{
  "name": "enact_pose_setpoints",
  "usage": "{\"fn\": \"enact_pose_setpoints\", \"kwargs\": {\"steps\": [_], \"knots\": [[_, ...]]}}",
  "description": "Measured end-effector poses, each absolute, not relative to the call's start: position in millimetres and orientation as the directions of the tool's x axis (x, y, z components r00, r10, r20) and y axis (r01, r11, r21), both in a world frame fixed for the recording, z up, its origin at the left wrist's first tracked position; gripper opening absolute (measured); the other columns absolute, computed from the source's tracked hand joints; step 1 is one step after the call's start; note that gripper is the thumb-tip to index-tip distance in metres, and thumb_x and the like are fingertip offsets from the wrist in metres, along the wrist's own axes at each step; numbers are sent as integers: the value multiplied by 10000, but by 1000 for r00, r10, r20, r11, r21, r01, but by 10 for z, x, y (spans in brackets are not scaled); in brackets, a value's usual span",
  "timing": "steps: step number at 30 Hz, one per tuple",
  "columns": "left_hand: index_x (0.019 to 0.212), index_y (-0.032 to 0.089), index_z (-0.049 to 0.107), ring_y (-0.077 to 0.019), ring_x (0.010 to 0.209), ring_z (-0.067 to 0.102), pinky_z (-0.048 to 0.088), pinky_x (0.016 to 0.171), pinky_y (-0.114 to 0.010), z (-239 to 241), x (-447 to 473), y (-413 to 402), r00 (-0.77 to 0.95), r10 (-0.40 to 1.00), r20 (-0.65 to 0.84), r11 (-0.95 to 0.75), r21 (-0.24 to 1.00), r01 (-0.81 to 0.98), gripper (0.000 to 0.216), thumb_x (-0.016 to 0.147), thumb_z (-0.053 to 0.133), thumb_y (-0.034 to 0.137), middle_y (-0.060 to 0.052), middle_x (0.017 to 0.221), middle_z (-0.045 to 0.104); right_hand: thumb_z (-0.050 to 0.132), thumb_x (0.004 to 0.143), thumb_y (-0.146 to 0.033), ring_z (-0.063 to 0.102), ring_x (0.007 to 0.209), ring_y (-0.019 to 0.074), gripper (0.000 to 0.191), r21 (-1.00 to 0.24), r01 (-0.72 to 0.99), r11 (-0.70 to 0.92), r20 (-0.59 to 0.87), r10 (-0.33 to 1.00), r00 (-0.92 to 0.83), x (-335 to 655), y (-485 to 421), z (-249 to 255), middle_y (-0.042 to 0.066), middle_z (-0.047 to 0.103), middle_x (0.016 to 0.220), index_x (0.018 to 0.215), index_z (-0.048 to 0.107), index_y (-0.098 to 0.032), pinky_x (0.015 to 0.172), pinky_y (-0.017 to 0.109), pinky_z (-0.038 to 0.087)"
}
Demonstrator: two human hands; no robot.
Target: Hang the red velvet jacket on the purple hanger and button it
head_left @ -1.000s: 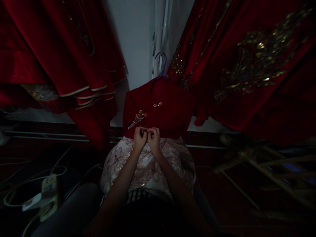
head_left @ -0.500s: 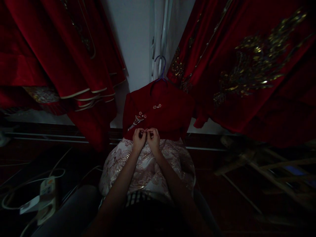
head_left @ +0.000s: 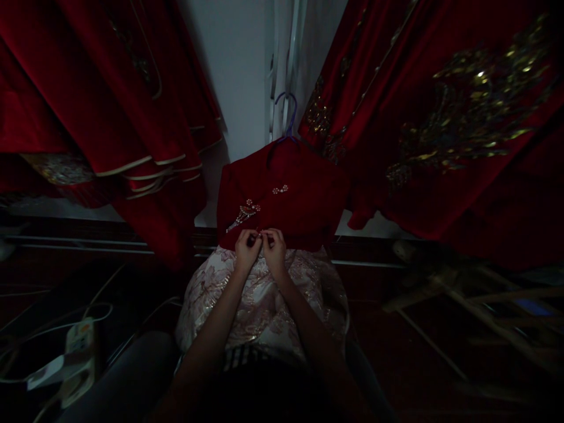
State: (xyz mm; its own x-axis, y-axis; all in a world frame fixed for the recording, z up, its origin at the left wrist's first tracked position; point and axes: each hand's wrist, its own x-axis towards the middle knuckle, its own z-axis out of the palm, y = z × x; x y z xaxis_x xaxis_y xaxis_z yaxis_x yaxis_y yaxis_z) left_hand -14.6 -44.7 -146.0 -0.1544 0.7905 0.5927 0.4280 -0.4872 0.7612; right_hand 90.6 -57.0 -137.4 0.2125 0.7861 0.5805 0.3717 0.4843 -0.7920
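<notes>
A small dark red velvet jacket [head_left: 304, 197] hangs on a purple hanger [head_left: 287, 114] in front of me, above a pale pink embroidered skirt [head_left: 259, 299]. Two beaded clasps [head_left: 247, 212] decorate its front. My left hand [head_left: 247, 249] and my right hand [head_left: 275, 249] are side by side at the jacket's lower edge. Both are pinched closed on a small beaded fastener [head_left: 261, 234] between them.
Long red velvet garments [head_left: 132, 117] hang at the left, and red ones with gold embroidery [head_left: 445, 117] at the right. A white power strip with cables [head_left: 74, 352] lies on the dark floor at lower left. A wooden frame [head_left: 467, 294] sits at right.
My hands stay pinched at the same spot on the jacket's hem. The view has shifted slightly.
</notes>
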Motion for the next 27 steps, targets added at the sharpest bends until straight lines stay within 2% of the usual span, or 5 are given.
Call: {"fn": "enact_pose_setpoints", "kwargs": {"steps": [10,17,20,23,27], "knots": [[817,200,578,-144,759,538,438,718,-265,-1449,-128,-476,-112,800,589,-487,747,453,30,791,567,209,-11,821,553,483,891,-230,580,869,147,137,-789,390,474,580,783,223,886,-565,-1349,56,600,953,918,612,-189,813,284,484],[941,203,531,-170,834,527,412,833,-330,-1407,-133,-568,-478,638,604,-366,784,501,109,849,544,260,-35,906,560,426,901,-183,520,1002,177,100,-653,501,567,748,584,315,870,-689,-1372,96,518,1010,948,514,-195,897,358,460],[938,210,555,-195,887,531,389,867,-356,-1397,-144,-576,-370,672,642,-378,727,574,139,823,592,279,-37,908,577,449,883,-163,510,994,181,89,-574,525,629,808,540,235,862,-712,-1398,89,515,990,950,494,-199,895,373,455],[950,218,589,-214,912,538,378,861,-365,-1399,-122,-559,-250,719,649,-389,673,628,172,799,633,288,-40,912,608,444,892,-183,506,983,181,66,-639,499,585,760,584,287,858,-692,-1400,93,514,999,943,484,-197,892,375,449],[898,223,615,-217,894,555,380,854,-371,-1403,-96,-547,-238,720,652,-394,667,632,119,813,624,305,-38,886,639,435,910,-234,508,926,180,71,-733,468,493,666,660,347,862,-652,-1386,83,543,959,934,488,-192,872,366,431]]}}
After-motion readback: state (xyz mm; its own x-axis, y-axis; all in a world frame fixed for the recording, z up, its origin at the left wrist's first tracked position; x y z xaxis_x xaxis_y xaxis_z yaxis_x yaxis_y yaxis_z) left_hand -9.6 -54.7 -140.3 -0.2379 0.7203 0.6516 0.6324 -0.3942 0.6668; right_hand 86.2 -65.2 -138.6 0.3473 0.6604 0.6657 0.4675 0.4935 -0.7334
